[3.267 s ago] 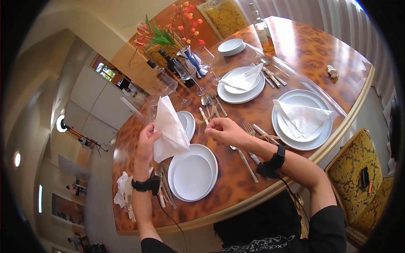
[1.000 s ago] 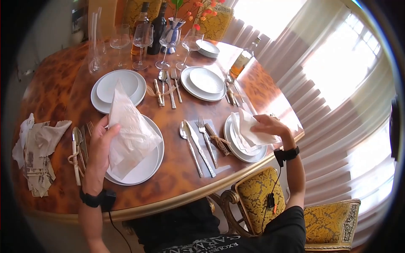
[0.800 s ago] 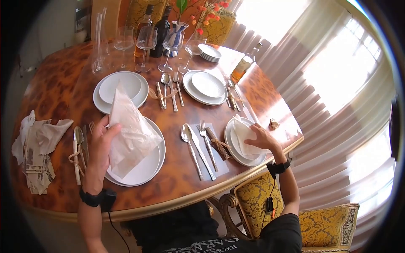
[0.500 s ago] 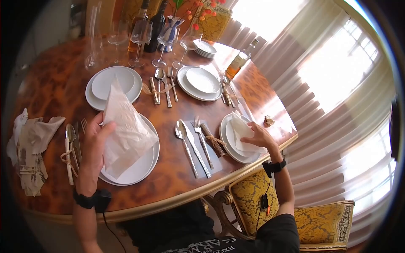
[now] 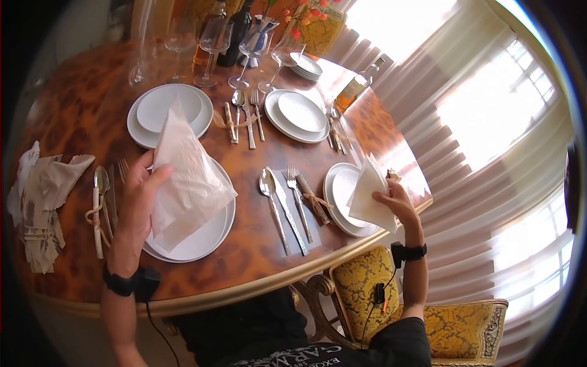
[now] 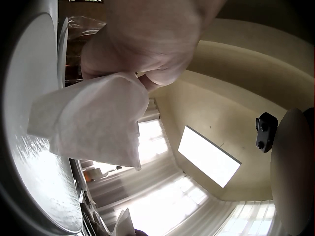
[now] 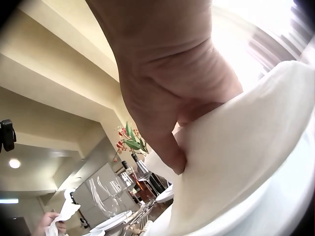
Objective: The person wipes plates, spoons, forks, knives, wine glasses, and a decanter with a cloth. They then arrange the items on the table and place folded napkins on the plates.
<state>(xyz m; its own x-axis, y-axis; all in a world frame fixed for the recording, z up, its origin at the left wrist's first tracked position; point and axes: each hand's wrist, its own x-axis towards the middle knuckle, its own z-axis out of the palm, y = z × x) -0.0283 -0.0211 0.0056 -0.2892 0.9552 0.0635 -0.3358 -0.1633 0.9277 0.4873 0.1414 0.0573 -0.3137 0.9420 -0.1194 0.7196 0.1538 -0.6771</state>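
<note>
My left hand [image 5: 137, 196] pinches a folded white napkin [image 5: 192, 186], thumb over its front face, and holds it point-up over a stack of white plates [image 5: 227, 217] at the near left. The left wrist view shows this napkin [image 6: 98, 118] hanging beside a plate [image 6: 29, 88]. On the right, my right hand [image 5: 400, 202] grips another folded white napkin [image 5: 369, 199] by its side, thumb in front, fingers behind. It stands tilted over the right plates [image 5: 333, 192]. In the right wrist view the thumb presses on that napkin [image 7: 241, 152]; the other fingers are mostly hidden.
Between the two settings lie a spoon [image 5: 267, 183], knife, fork [image 5: 298, 202] and a tied bundle [image 5: 313, 199]. Crumpled cloths [image 5: 46, 208] lie at the left. Farther back stand plate settings [image 5: 302, 113], wine glasses [image 5: 215, 43] and bottles [image 5: 361, 82]. A chair [image 5: 361, 281] stands at the front edge.
My right hand has moved right from mid-table and raised the napkin off the right plates. The far plates' napkin is gone from there. The left hand keeps its napkin.
</note>
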